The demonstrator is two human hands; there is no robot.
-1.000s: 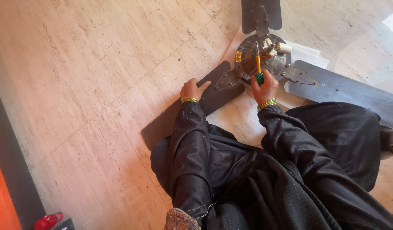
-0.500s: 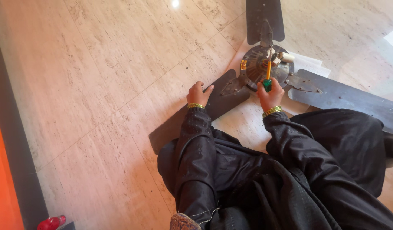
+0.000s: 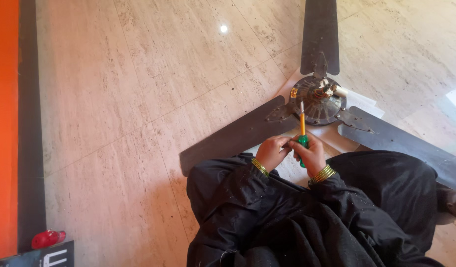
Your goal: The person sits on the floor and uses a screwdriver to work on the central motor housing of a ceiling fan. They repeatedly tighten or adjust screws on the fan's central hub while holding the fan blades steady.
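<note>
Now off the fan blade (image 3: 238, 138): left hand (image 3: 273, 151) joins right hand (image 3: 312, 155), both clamped around the screwdriver (image 3: 302, 132), tip toward the motor (image 3: 318, 100) at twelve o'clock.

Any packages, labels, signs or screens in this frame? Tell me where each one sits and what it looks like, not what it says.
Dark printed item: bottom left corner on the floor, cut off by the frame edge; flat, black with pale markings; whether it is a package or a sign cannot be told.
White paper sheet: under the fan hub, right of centre; flat, plain, no print visible.
No screens, and no labels show on the fan or the screwdriver.
</note>
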